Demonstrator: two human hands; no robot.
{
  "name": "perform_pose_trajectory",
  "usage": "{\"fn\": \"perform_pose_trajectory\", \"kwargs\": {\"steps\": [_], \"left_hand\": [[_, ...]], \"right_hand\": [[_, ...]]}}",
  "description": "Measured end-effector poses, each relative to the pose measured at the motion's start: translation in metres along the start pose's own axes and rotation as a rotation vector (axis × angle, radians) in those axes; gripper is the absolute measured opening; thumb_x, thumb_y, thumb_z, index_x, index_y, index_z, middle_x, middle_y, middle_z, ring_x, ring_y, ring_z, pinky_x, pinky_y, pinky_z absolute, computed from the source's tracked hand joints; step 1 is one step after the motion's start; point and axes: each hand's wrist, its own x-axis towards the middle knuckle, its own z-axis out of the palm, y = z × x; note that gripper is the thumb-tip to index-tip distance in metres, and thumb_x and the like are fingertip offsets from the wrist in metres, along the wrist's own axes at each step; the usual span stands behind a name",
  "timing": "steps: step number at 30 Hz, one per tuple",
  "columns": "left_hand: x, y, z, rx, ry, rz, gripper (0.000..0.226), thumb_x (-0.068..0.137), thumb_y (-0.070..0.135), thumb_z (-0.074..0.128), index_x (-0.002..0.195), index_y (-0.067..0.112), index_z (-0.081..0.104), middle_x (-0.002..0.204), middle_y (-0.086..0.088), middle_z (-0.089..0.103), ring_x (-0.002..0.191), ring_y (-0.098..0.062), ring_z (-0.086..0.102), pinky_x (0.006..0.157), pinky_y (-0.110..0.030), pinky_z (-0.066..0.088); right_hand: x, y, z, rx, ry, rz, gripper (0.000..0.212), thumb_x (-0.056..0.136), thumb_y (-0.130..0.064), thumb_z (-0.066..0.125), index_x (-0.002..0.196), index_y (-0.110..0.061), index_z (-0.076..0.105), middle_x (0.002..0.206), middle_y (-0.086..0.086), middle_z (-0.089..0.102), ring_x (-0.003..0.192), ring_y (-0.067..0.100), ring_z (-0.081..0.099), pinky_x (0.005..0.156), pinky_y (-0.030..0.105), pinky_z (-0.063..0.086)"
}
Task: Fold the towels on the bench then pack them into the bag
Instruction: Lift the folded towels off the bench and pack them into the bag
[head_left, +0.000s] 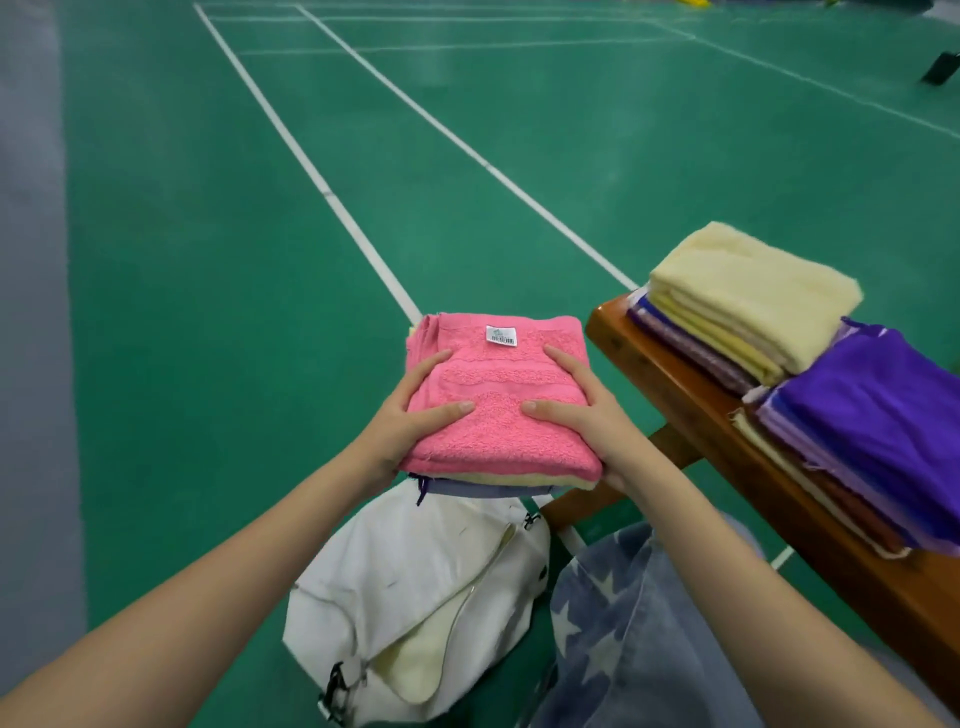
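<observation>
A small stack of folded towels (498, 415) with a pink one on top is held in the air above the floor. My left hand (410, 426) grips its left side and my right hand (576, 410) grips its right side, thumbs on top. Cream and bluish layers show under the pink towel. Below the stack a white bag (415, 577) lies on the floor with its zip open and a cream towel (415, 665) visible inside. To the right, the wooden bench (691, 410) carries a cream-topped pile (748, 296) and a purple-topped pile (878, 415) of folded towels.
A green court floor (208, 260) with white lines spreads all around. My knee in star-print denim (649, 623) is right of the bag, in front of the bench. A dark object (941, 67) stands far off at the upper right.
</observation>
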Motion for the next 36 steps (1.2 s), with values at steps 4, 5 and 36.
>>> {"fn": "perform_pose_trajectory", "kwargs": {"steps": [4, 5, 36], "left_hand": [[-0.001, -0.035, -0.021, -0.045, 0.063, -0.058, 0.073, 0.048, 0.032, 0.081, 0.116, 0.045, 0.057, 0.13, 0.003, 0.054, 0.109, -0.02, 0.062, 0.081, -0.03, 0.055], [-0.001, -0.044, -0.026, -0.062, 0.077, -0.073, 0.074, 0.048, 0.032, 0.081, 0.116, 0.045, 0.057, 0.13, 0.003, 0.054, 0.109, -0.02, 0.062, 0.082, -0.031, 0.055], [-0.051, -0.247, -0.099, -0.303, 0.264, -0.435, 0.097, 0.028, 0.044, 0.094, 0.118, 0.046, 0.056, 0.126, -0.003, 0.047, 0.108, -0.035, 0.06, 0.069, -0.036, 0.057]], "right_hand": [[0.016, 0.03, 0.014, -0.011, -0.034, 0.054, 0.072, 0.072, -0.018, 0.078, 0.13, -0.047, 0.045, 0.131, -0.001, 0.044, 0.109, 0.021, 0.056, 0.089, 0.039, 0.052], [0.019, 0.037, 0.018, -0.015, -0.045, 0.07, 0.073, 0.072, -0.018, 0.078, 0.129, -0.047, 0.044, 0.132, -0.001, 0.043, 0.11, 0.022, 0.055, 0.091, 0.04, 0.051], [0.064, 0.242, 0.077, 0.214, -0.146, 1.057, 0.047, 0.073, -0.042, 0.073, 0.105, -0.017, 0.049, 0.106, 0.019, 0.062, 0.1, 0.036, 0.06, 0.091, 0.049, 0.049]]}}
